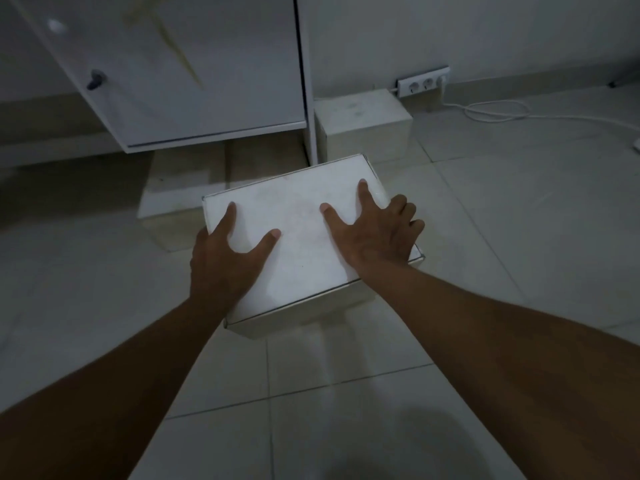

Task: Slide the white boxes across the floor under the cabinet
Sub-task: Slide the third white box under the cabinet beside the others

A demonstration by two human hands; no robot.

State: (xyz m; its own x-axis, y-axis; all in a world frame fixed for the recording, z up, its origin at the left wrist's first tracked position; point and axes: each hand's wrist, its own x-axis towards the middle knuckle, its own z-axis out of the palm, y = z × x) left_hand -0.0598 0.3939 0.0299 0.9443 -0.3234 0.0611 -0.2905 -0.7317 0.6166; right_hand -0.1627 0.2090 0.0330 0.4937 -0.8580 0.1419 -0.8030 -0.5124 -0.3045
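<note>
A white cardboard box [301,216] lies on the tiled floor in the middle of the view, just in front of the white cabinet [194,81]. My left hand [225,261] grips its near left edge, thumb and forefinger spread on the lid. My right hand [377,233] holds its right side, thumb and forefinger on the lid and the other fingers curled over the edge. A second white box [169,209] sits to the left, partly under the cabinet. A third white box [363,123] stands against the wall, right of the cabinet's leg [311,133].
The cabinet door carries a dark knob [95,79] and hangs above a gap over the floor. A wall socket strip [422,84] sits low on the wall at right, with a white cable [502,110] looping over the floor tiles.
</note>
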